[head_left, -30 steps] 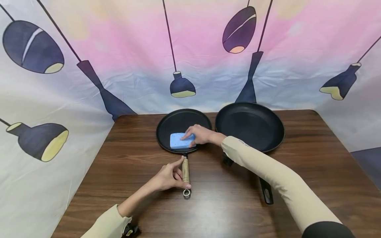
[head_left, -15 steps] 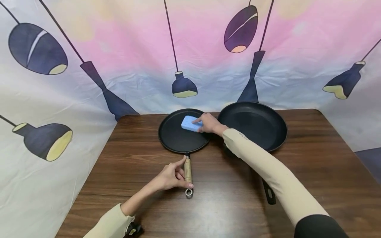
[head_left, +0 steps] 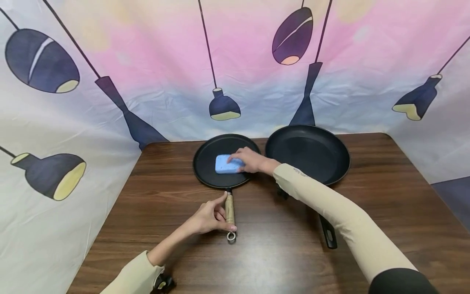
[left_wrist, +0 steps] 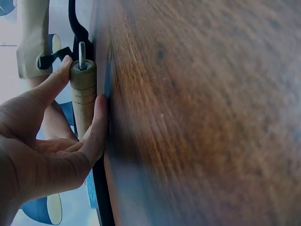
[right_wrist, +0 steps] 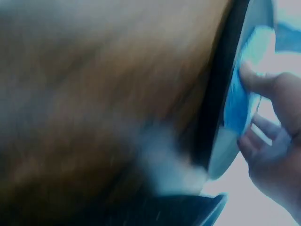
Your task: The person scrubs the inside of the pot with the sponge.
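Note:
A flat black pan (head_left: 205,165) with a wooden handle (head_left: 229,208) lies on the table, handle toward me. My left hand (head_left: 208,217) holds that handle from the left, thumb near its ring end and a fingertip near the pan; the left wrist view shows the handle (left_wrist: 83,101) between thumb and fingers of the hand (left_wrist: 51,141). On the pan's cooking surface, my right hand (head_left: 251,160) grips a light blue sponge (head_left: 225,164) by its right end. In the right wrist view the sponge (right_wrist: 239,103) lies against the pan, though the picture is blurred.
A larger, deeper black frying pan (head_left: 306,149) stands close on the right, its black handle (head_left: 328,232) pointing toward me under the right forearm. Behind the wooden table (head_left: 165,183) hangs a cloth backdrop (head_left: 165,61) printed with lamps.
The sponge in my right hand went up toward the pan's far right side, then came back down and left to near the middle. My left hand stays on the handle.

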Demonstrator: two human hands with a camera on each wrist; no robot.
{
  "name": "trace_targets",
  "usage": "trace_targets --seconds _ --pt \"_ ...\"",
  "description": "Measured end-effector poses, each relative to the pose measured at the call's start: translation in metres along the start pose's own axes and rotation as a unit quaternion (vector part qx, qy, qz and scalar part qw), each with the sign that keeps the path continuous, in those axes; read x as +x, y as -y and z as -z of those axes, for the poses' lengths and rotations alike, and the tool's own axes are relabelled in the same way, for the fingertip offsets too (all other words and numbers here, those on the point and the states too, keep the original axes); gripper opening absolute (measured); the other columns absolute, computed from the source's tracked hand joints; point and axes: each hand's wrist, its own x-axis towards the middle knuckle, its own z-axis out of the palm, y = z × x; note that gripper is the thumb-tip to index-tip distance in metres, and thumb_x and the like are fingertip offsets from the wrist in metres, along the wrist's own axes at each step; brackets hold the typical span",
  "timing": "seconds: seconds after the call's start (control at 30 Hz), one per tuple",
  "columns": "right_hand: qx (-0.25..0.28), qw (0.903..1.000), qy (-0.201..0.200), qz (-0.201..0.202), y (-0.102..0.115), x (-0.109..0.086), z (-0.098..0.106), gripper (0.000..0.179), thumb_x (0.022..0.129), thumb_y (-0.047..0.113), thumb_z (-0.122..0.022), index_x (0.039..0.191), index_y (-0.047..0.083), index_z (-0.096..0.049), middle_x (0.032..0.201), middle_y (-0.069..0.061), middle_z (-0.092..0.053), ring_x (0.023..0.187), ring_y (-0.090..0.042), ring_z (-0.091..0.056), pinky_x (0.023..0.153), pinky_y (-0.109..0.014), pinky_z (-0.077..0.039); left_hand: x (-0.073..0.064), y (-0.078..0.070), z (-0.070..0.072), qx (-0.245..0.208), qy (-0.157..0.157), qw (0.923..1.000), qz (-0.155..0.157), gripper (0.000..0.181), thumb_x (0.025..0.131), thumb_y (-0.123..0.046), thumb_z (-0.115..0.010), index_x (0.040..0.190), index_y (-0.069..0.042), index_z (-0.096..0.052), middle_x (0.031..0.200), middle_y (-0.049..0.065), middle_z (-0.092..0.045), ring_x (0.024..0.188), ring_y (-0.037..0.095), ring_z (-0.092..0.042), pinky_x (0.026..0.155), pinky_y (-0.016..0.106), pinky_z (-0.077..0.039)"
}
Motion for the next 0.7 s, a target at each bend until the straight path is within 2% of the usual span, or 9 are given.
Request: trace_targets --seconds 0.1,0.2,0.27,0.37,0.53,0.6,0.7 --pt "-0.034 0.9965 -0.035 -0.067 -0.014 0.002 0.004 0.043 0.102 0.016 -0.064 0.144 0.022 -0.054 0.147 -0.019 -0.049 0.137 -0.037 -0.045 0.112 -0.048 -0.047 0.001 0.0 0.001 0.004 -0.001 1.0 0.003 0.112 0.078 -0.022 -0.092 0.16 0.004 -0.02 0.089 0.006 -0.072 0.073 0.008 -0.066 0.061 0.019 -0.052" --pt "-0.041 0.9939 -0.036 -0.096 -0.021 -0.002 0.005 0.044 0.104 0.017 -0.061 0.146 0.023 -0.05 0.147 -0.02 -0.047 0.135 -0.038 -0.045 0.109 -0.049 -0.047 0.002 -0.001 0.0 0.005 -0.002 1.0 0.0 0.112 0.077 -0.022 -0.092 0.16 0.004 -0.02 0.088 0.006 -0.072 0.073 0.008 -0.065 0.061 0.019 -0.052" --pt "-0.025 0.9964 -0.023 -0.078 -0.02 -0.007 0.004 0.043 0.103 0.018 -0.063 0.144 0.023 -0.051 0.146 -0.021 -0.047 0.134 -0.039 -0.044 0.109 -0.051 -0.047 0.001 -0.001 -0.001 0.003 -0.001 1.0 -0.003 0.112 0.077 -0.022 -0.092 0.16 0.005 -0.021 0.089 0.006 -0.071 0.073 0.008 -0.065 0.061 0.019 -0.052" --pt "0.005 0.9997 0.003 -0.024 -0.011 -0.017 0.001 0.042 0.1 0.018 -0.068 0.14 0.023 -0.056 0.143 -0.021 -0.048 0.131 -0.038 -0.045 0.109 -0.051 -0.046 -0.001 -0.001 -0.003 0.002 0.0 1.0 -0.003 0.112 0.078 -0.023 -0.092 0.159 0.006 -0.021 0.088 0.005 -0.07 0.073 0.007 -0.064 0.061 0.018 -0.052" --pt "0.035 0.9971 0.018 0.065 0.012 -0.02 -0.01 0.041 0.098 0.015 -0.071 0.137 0.023 -0.063 0.143 -0.017 -0.052 0.133 -0.035 -0.046 0.112 -0.05 -0.043 -0.003 0.001 -0.002 0.002 -0.005 1.0 -0.005 0.11 0.078 -0.021 -0.092 0.158 0.007 -0.022 0.087 0.005 -0.071 0.072 0.008 -0.064 0.06 0.018 -0.051" --pt "0.037 0.9964 0.012 0.076 0.02 -0.015 -0.014 0.041 0.097 0.014 -0.071 0.136 0.024 -0.064 0.143 -0.014 -0.054 0.133 -0.033 -0.046 0.113 -0.049 -0.042 -0.002 0.001 -0.001 0.004 -0.004 1.0 -0.008 0.11 0.078 -0.022 -0.091 0.159 0.006 -0.022 0.087 0.005 -0.07 0.073 0.008 -0.064 0.06 0.018 -0.051" --pt "0.018 0.9975 0.003 0.069 0.03 -0.002 -0.018 0.042 0.098 0.016 -0.071 0.138 0.026 -0.063 0.143 -0.011 -0.055 0.133 -0.03 -0.047 0.114 -0.046 -0.043 -0.001 0.0 -0.002 0.008 0.001 0.9999 -0.009 0.11 0.079 -0.023 -0.091 0.159 0.006 -0.022 0.088 0.005 -0.07 0.074 0.009 -0.064 0.061 0.018 -0.052"
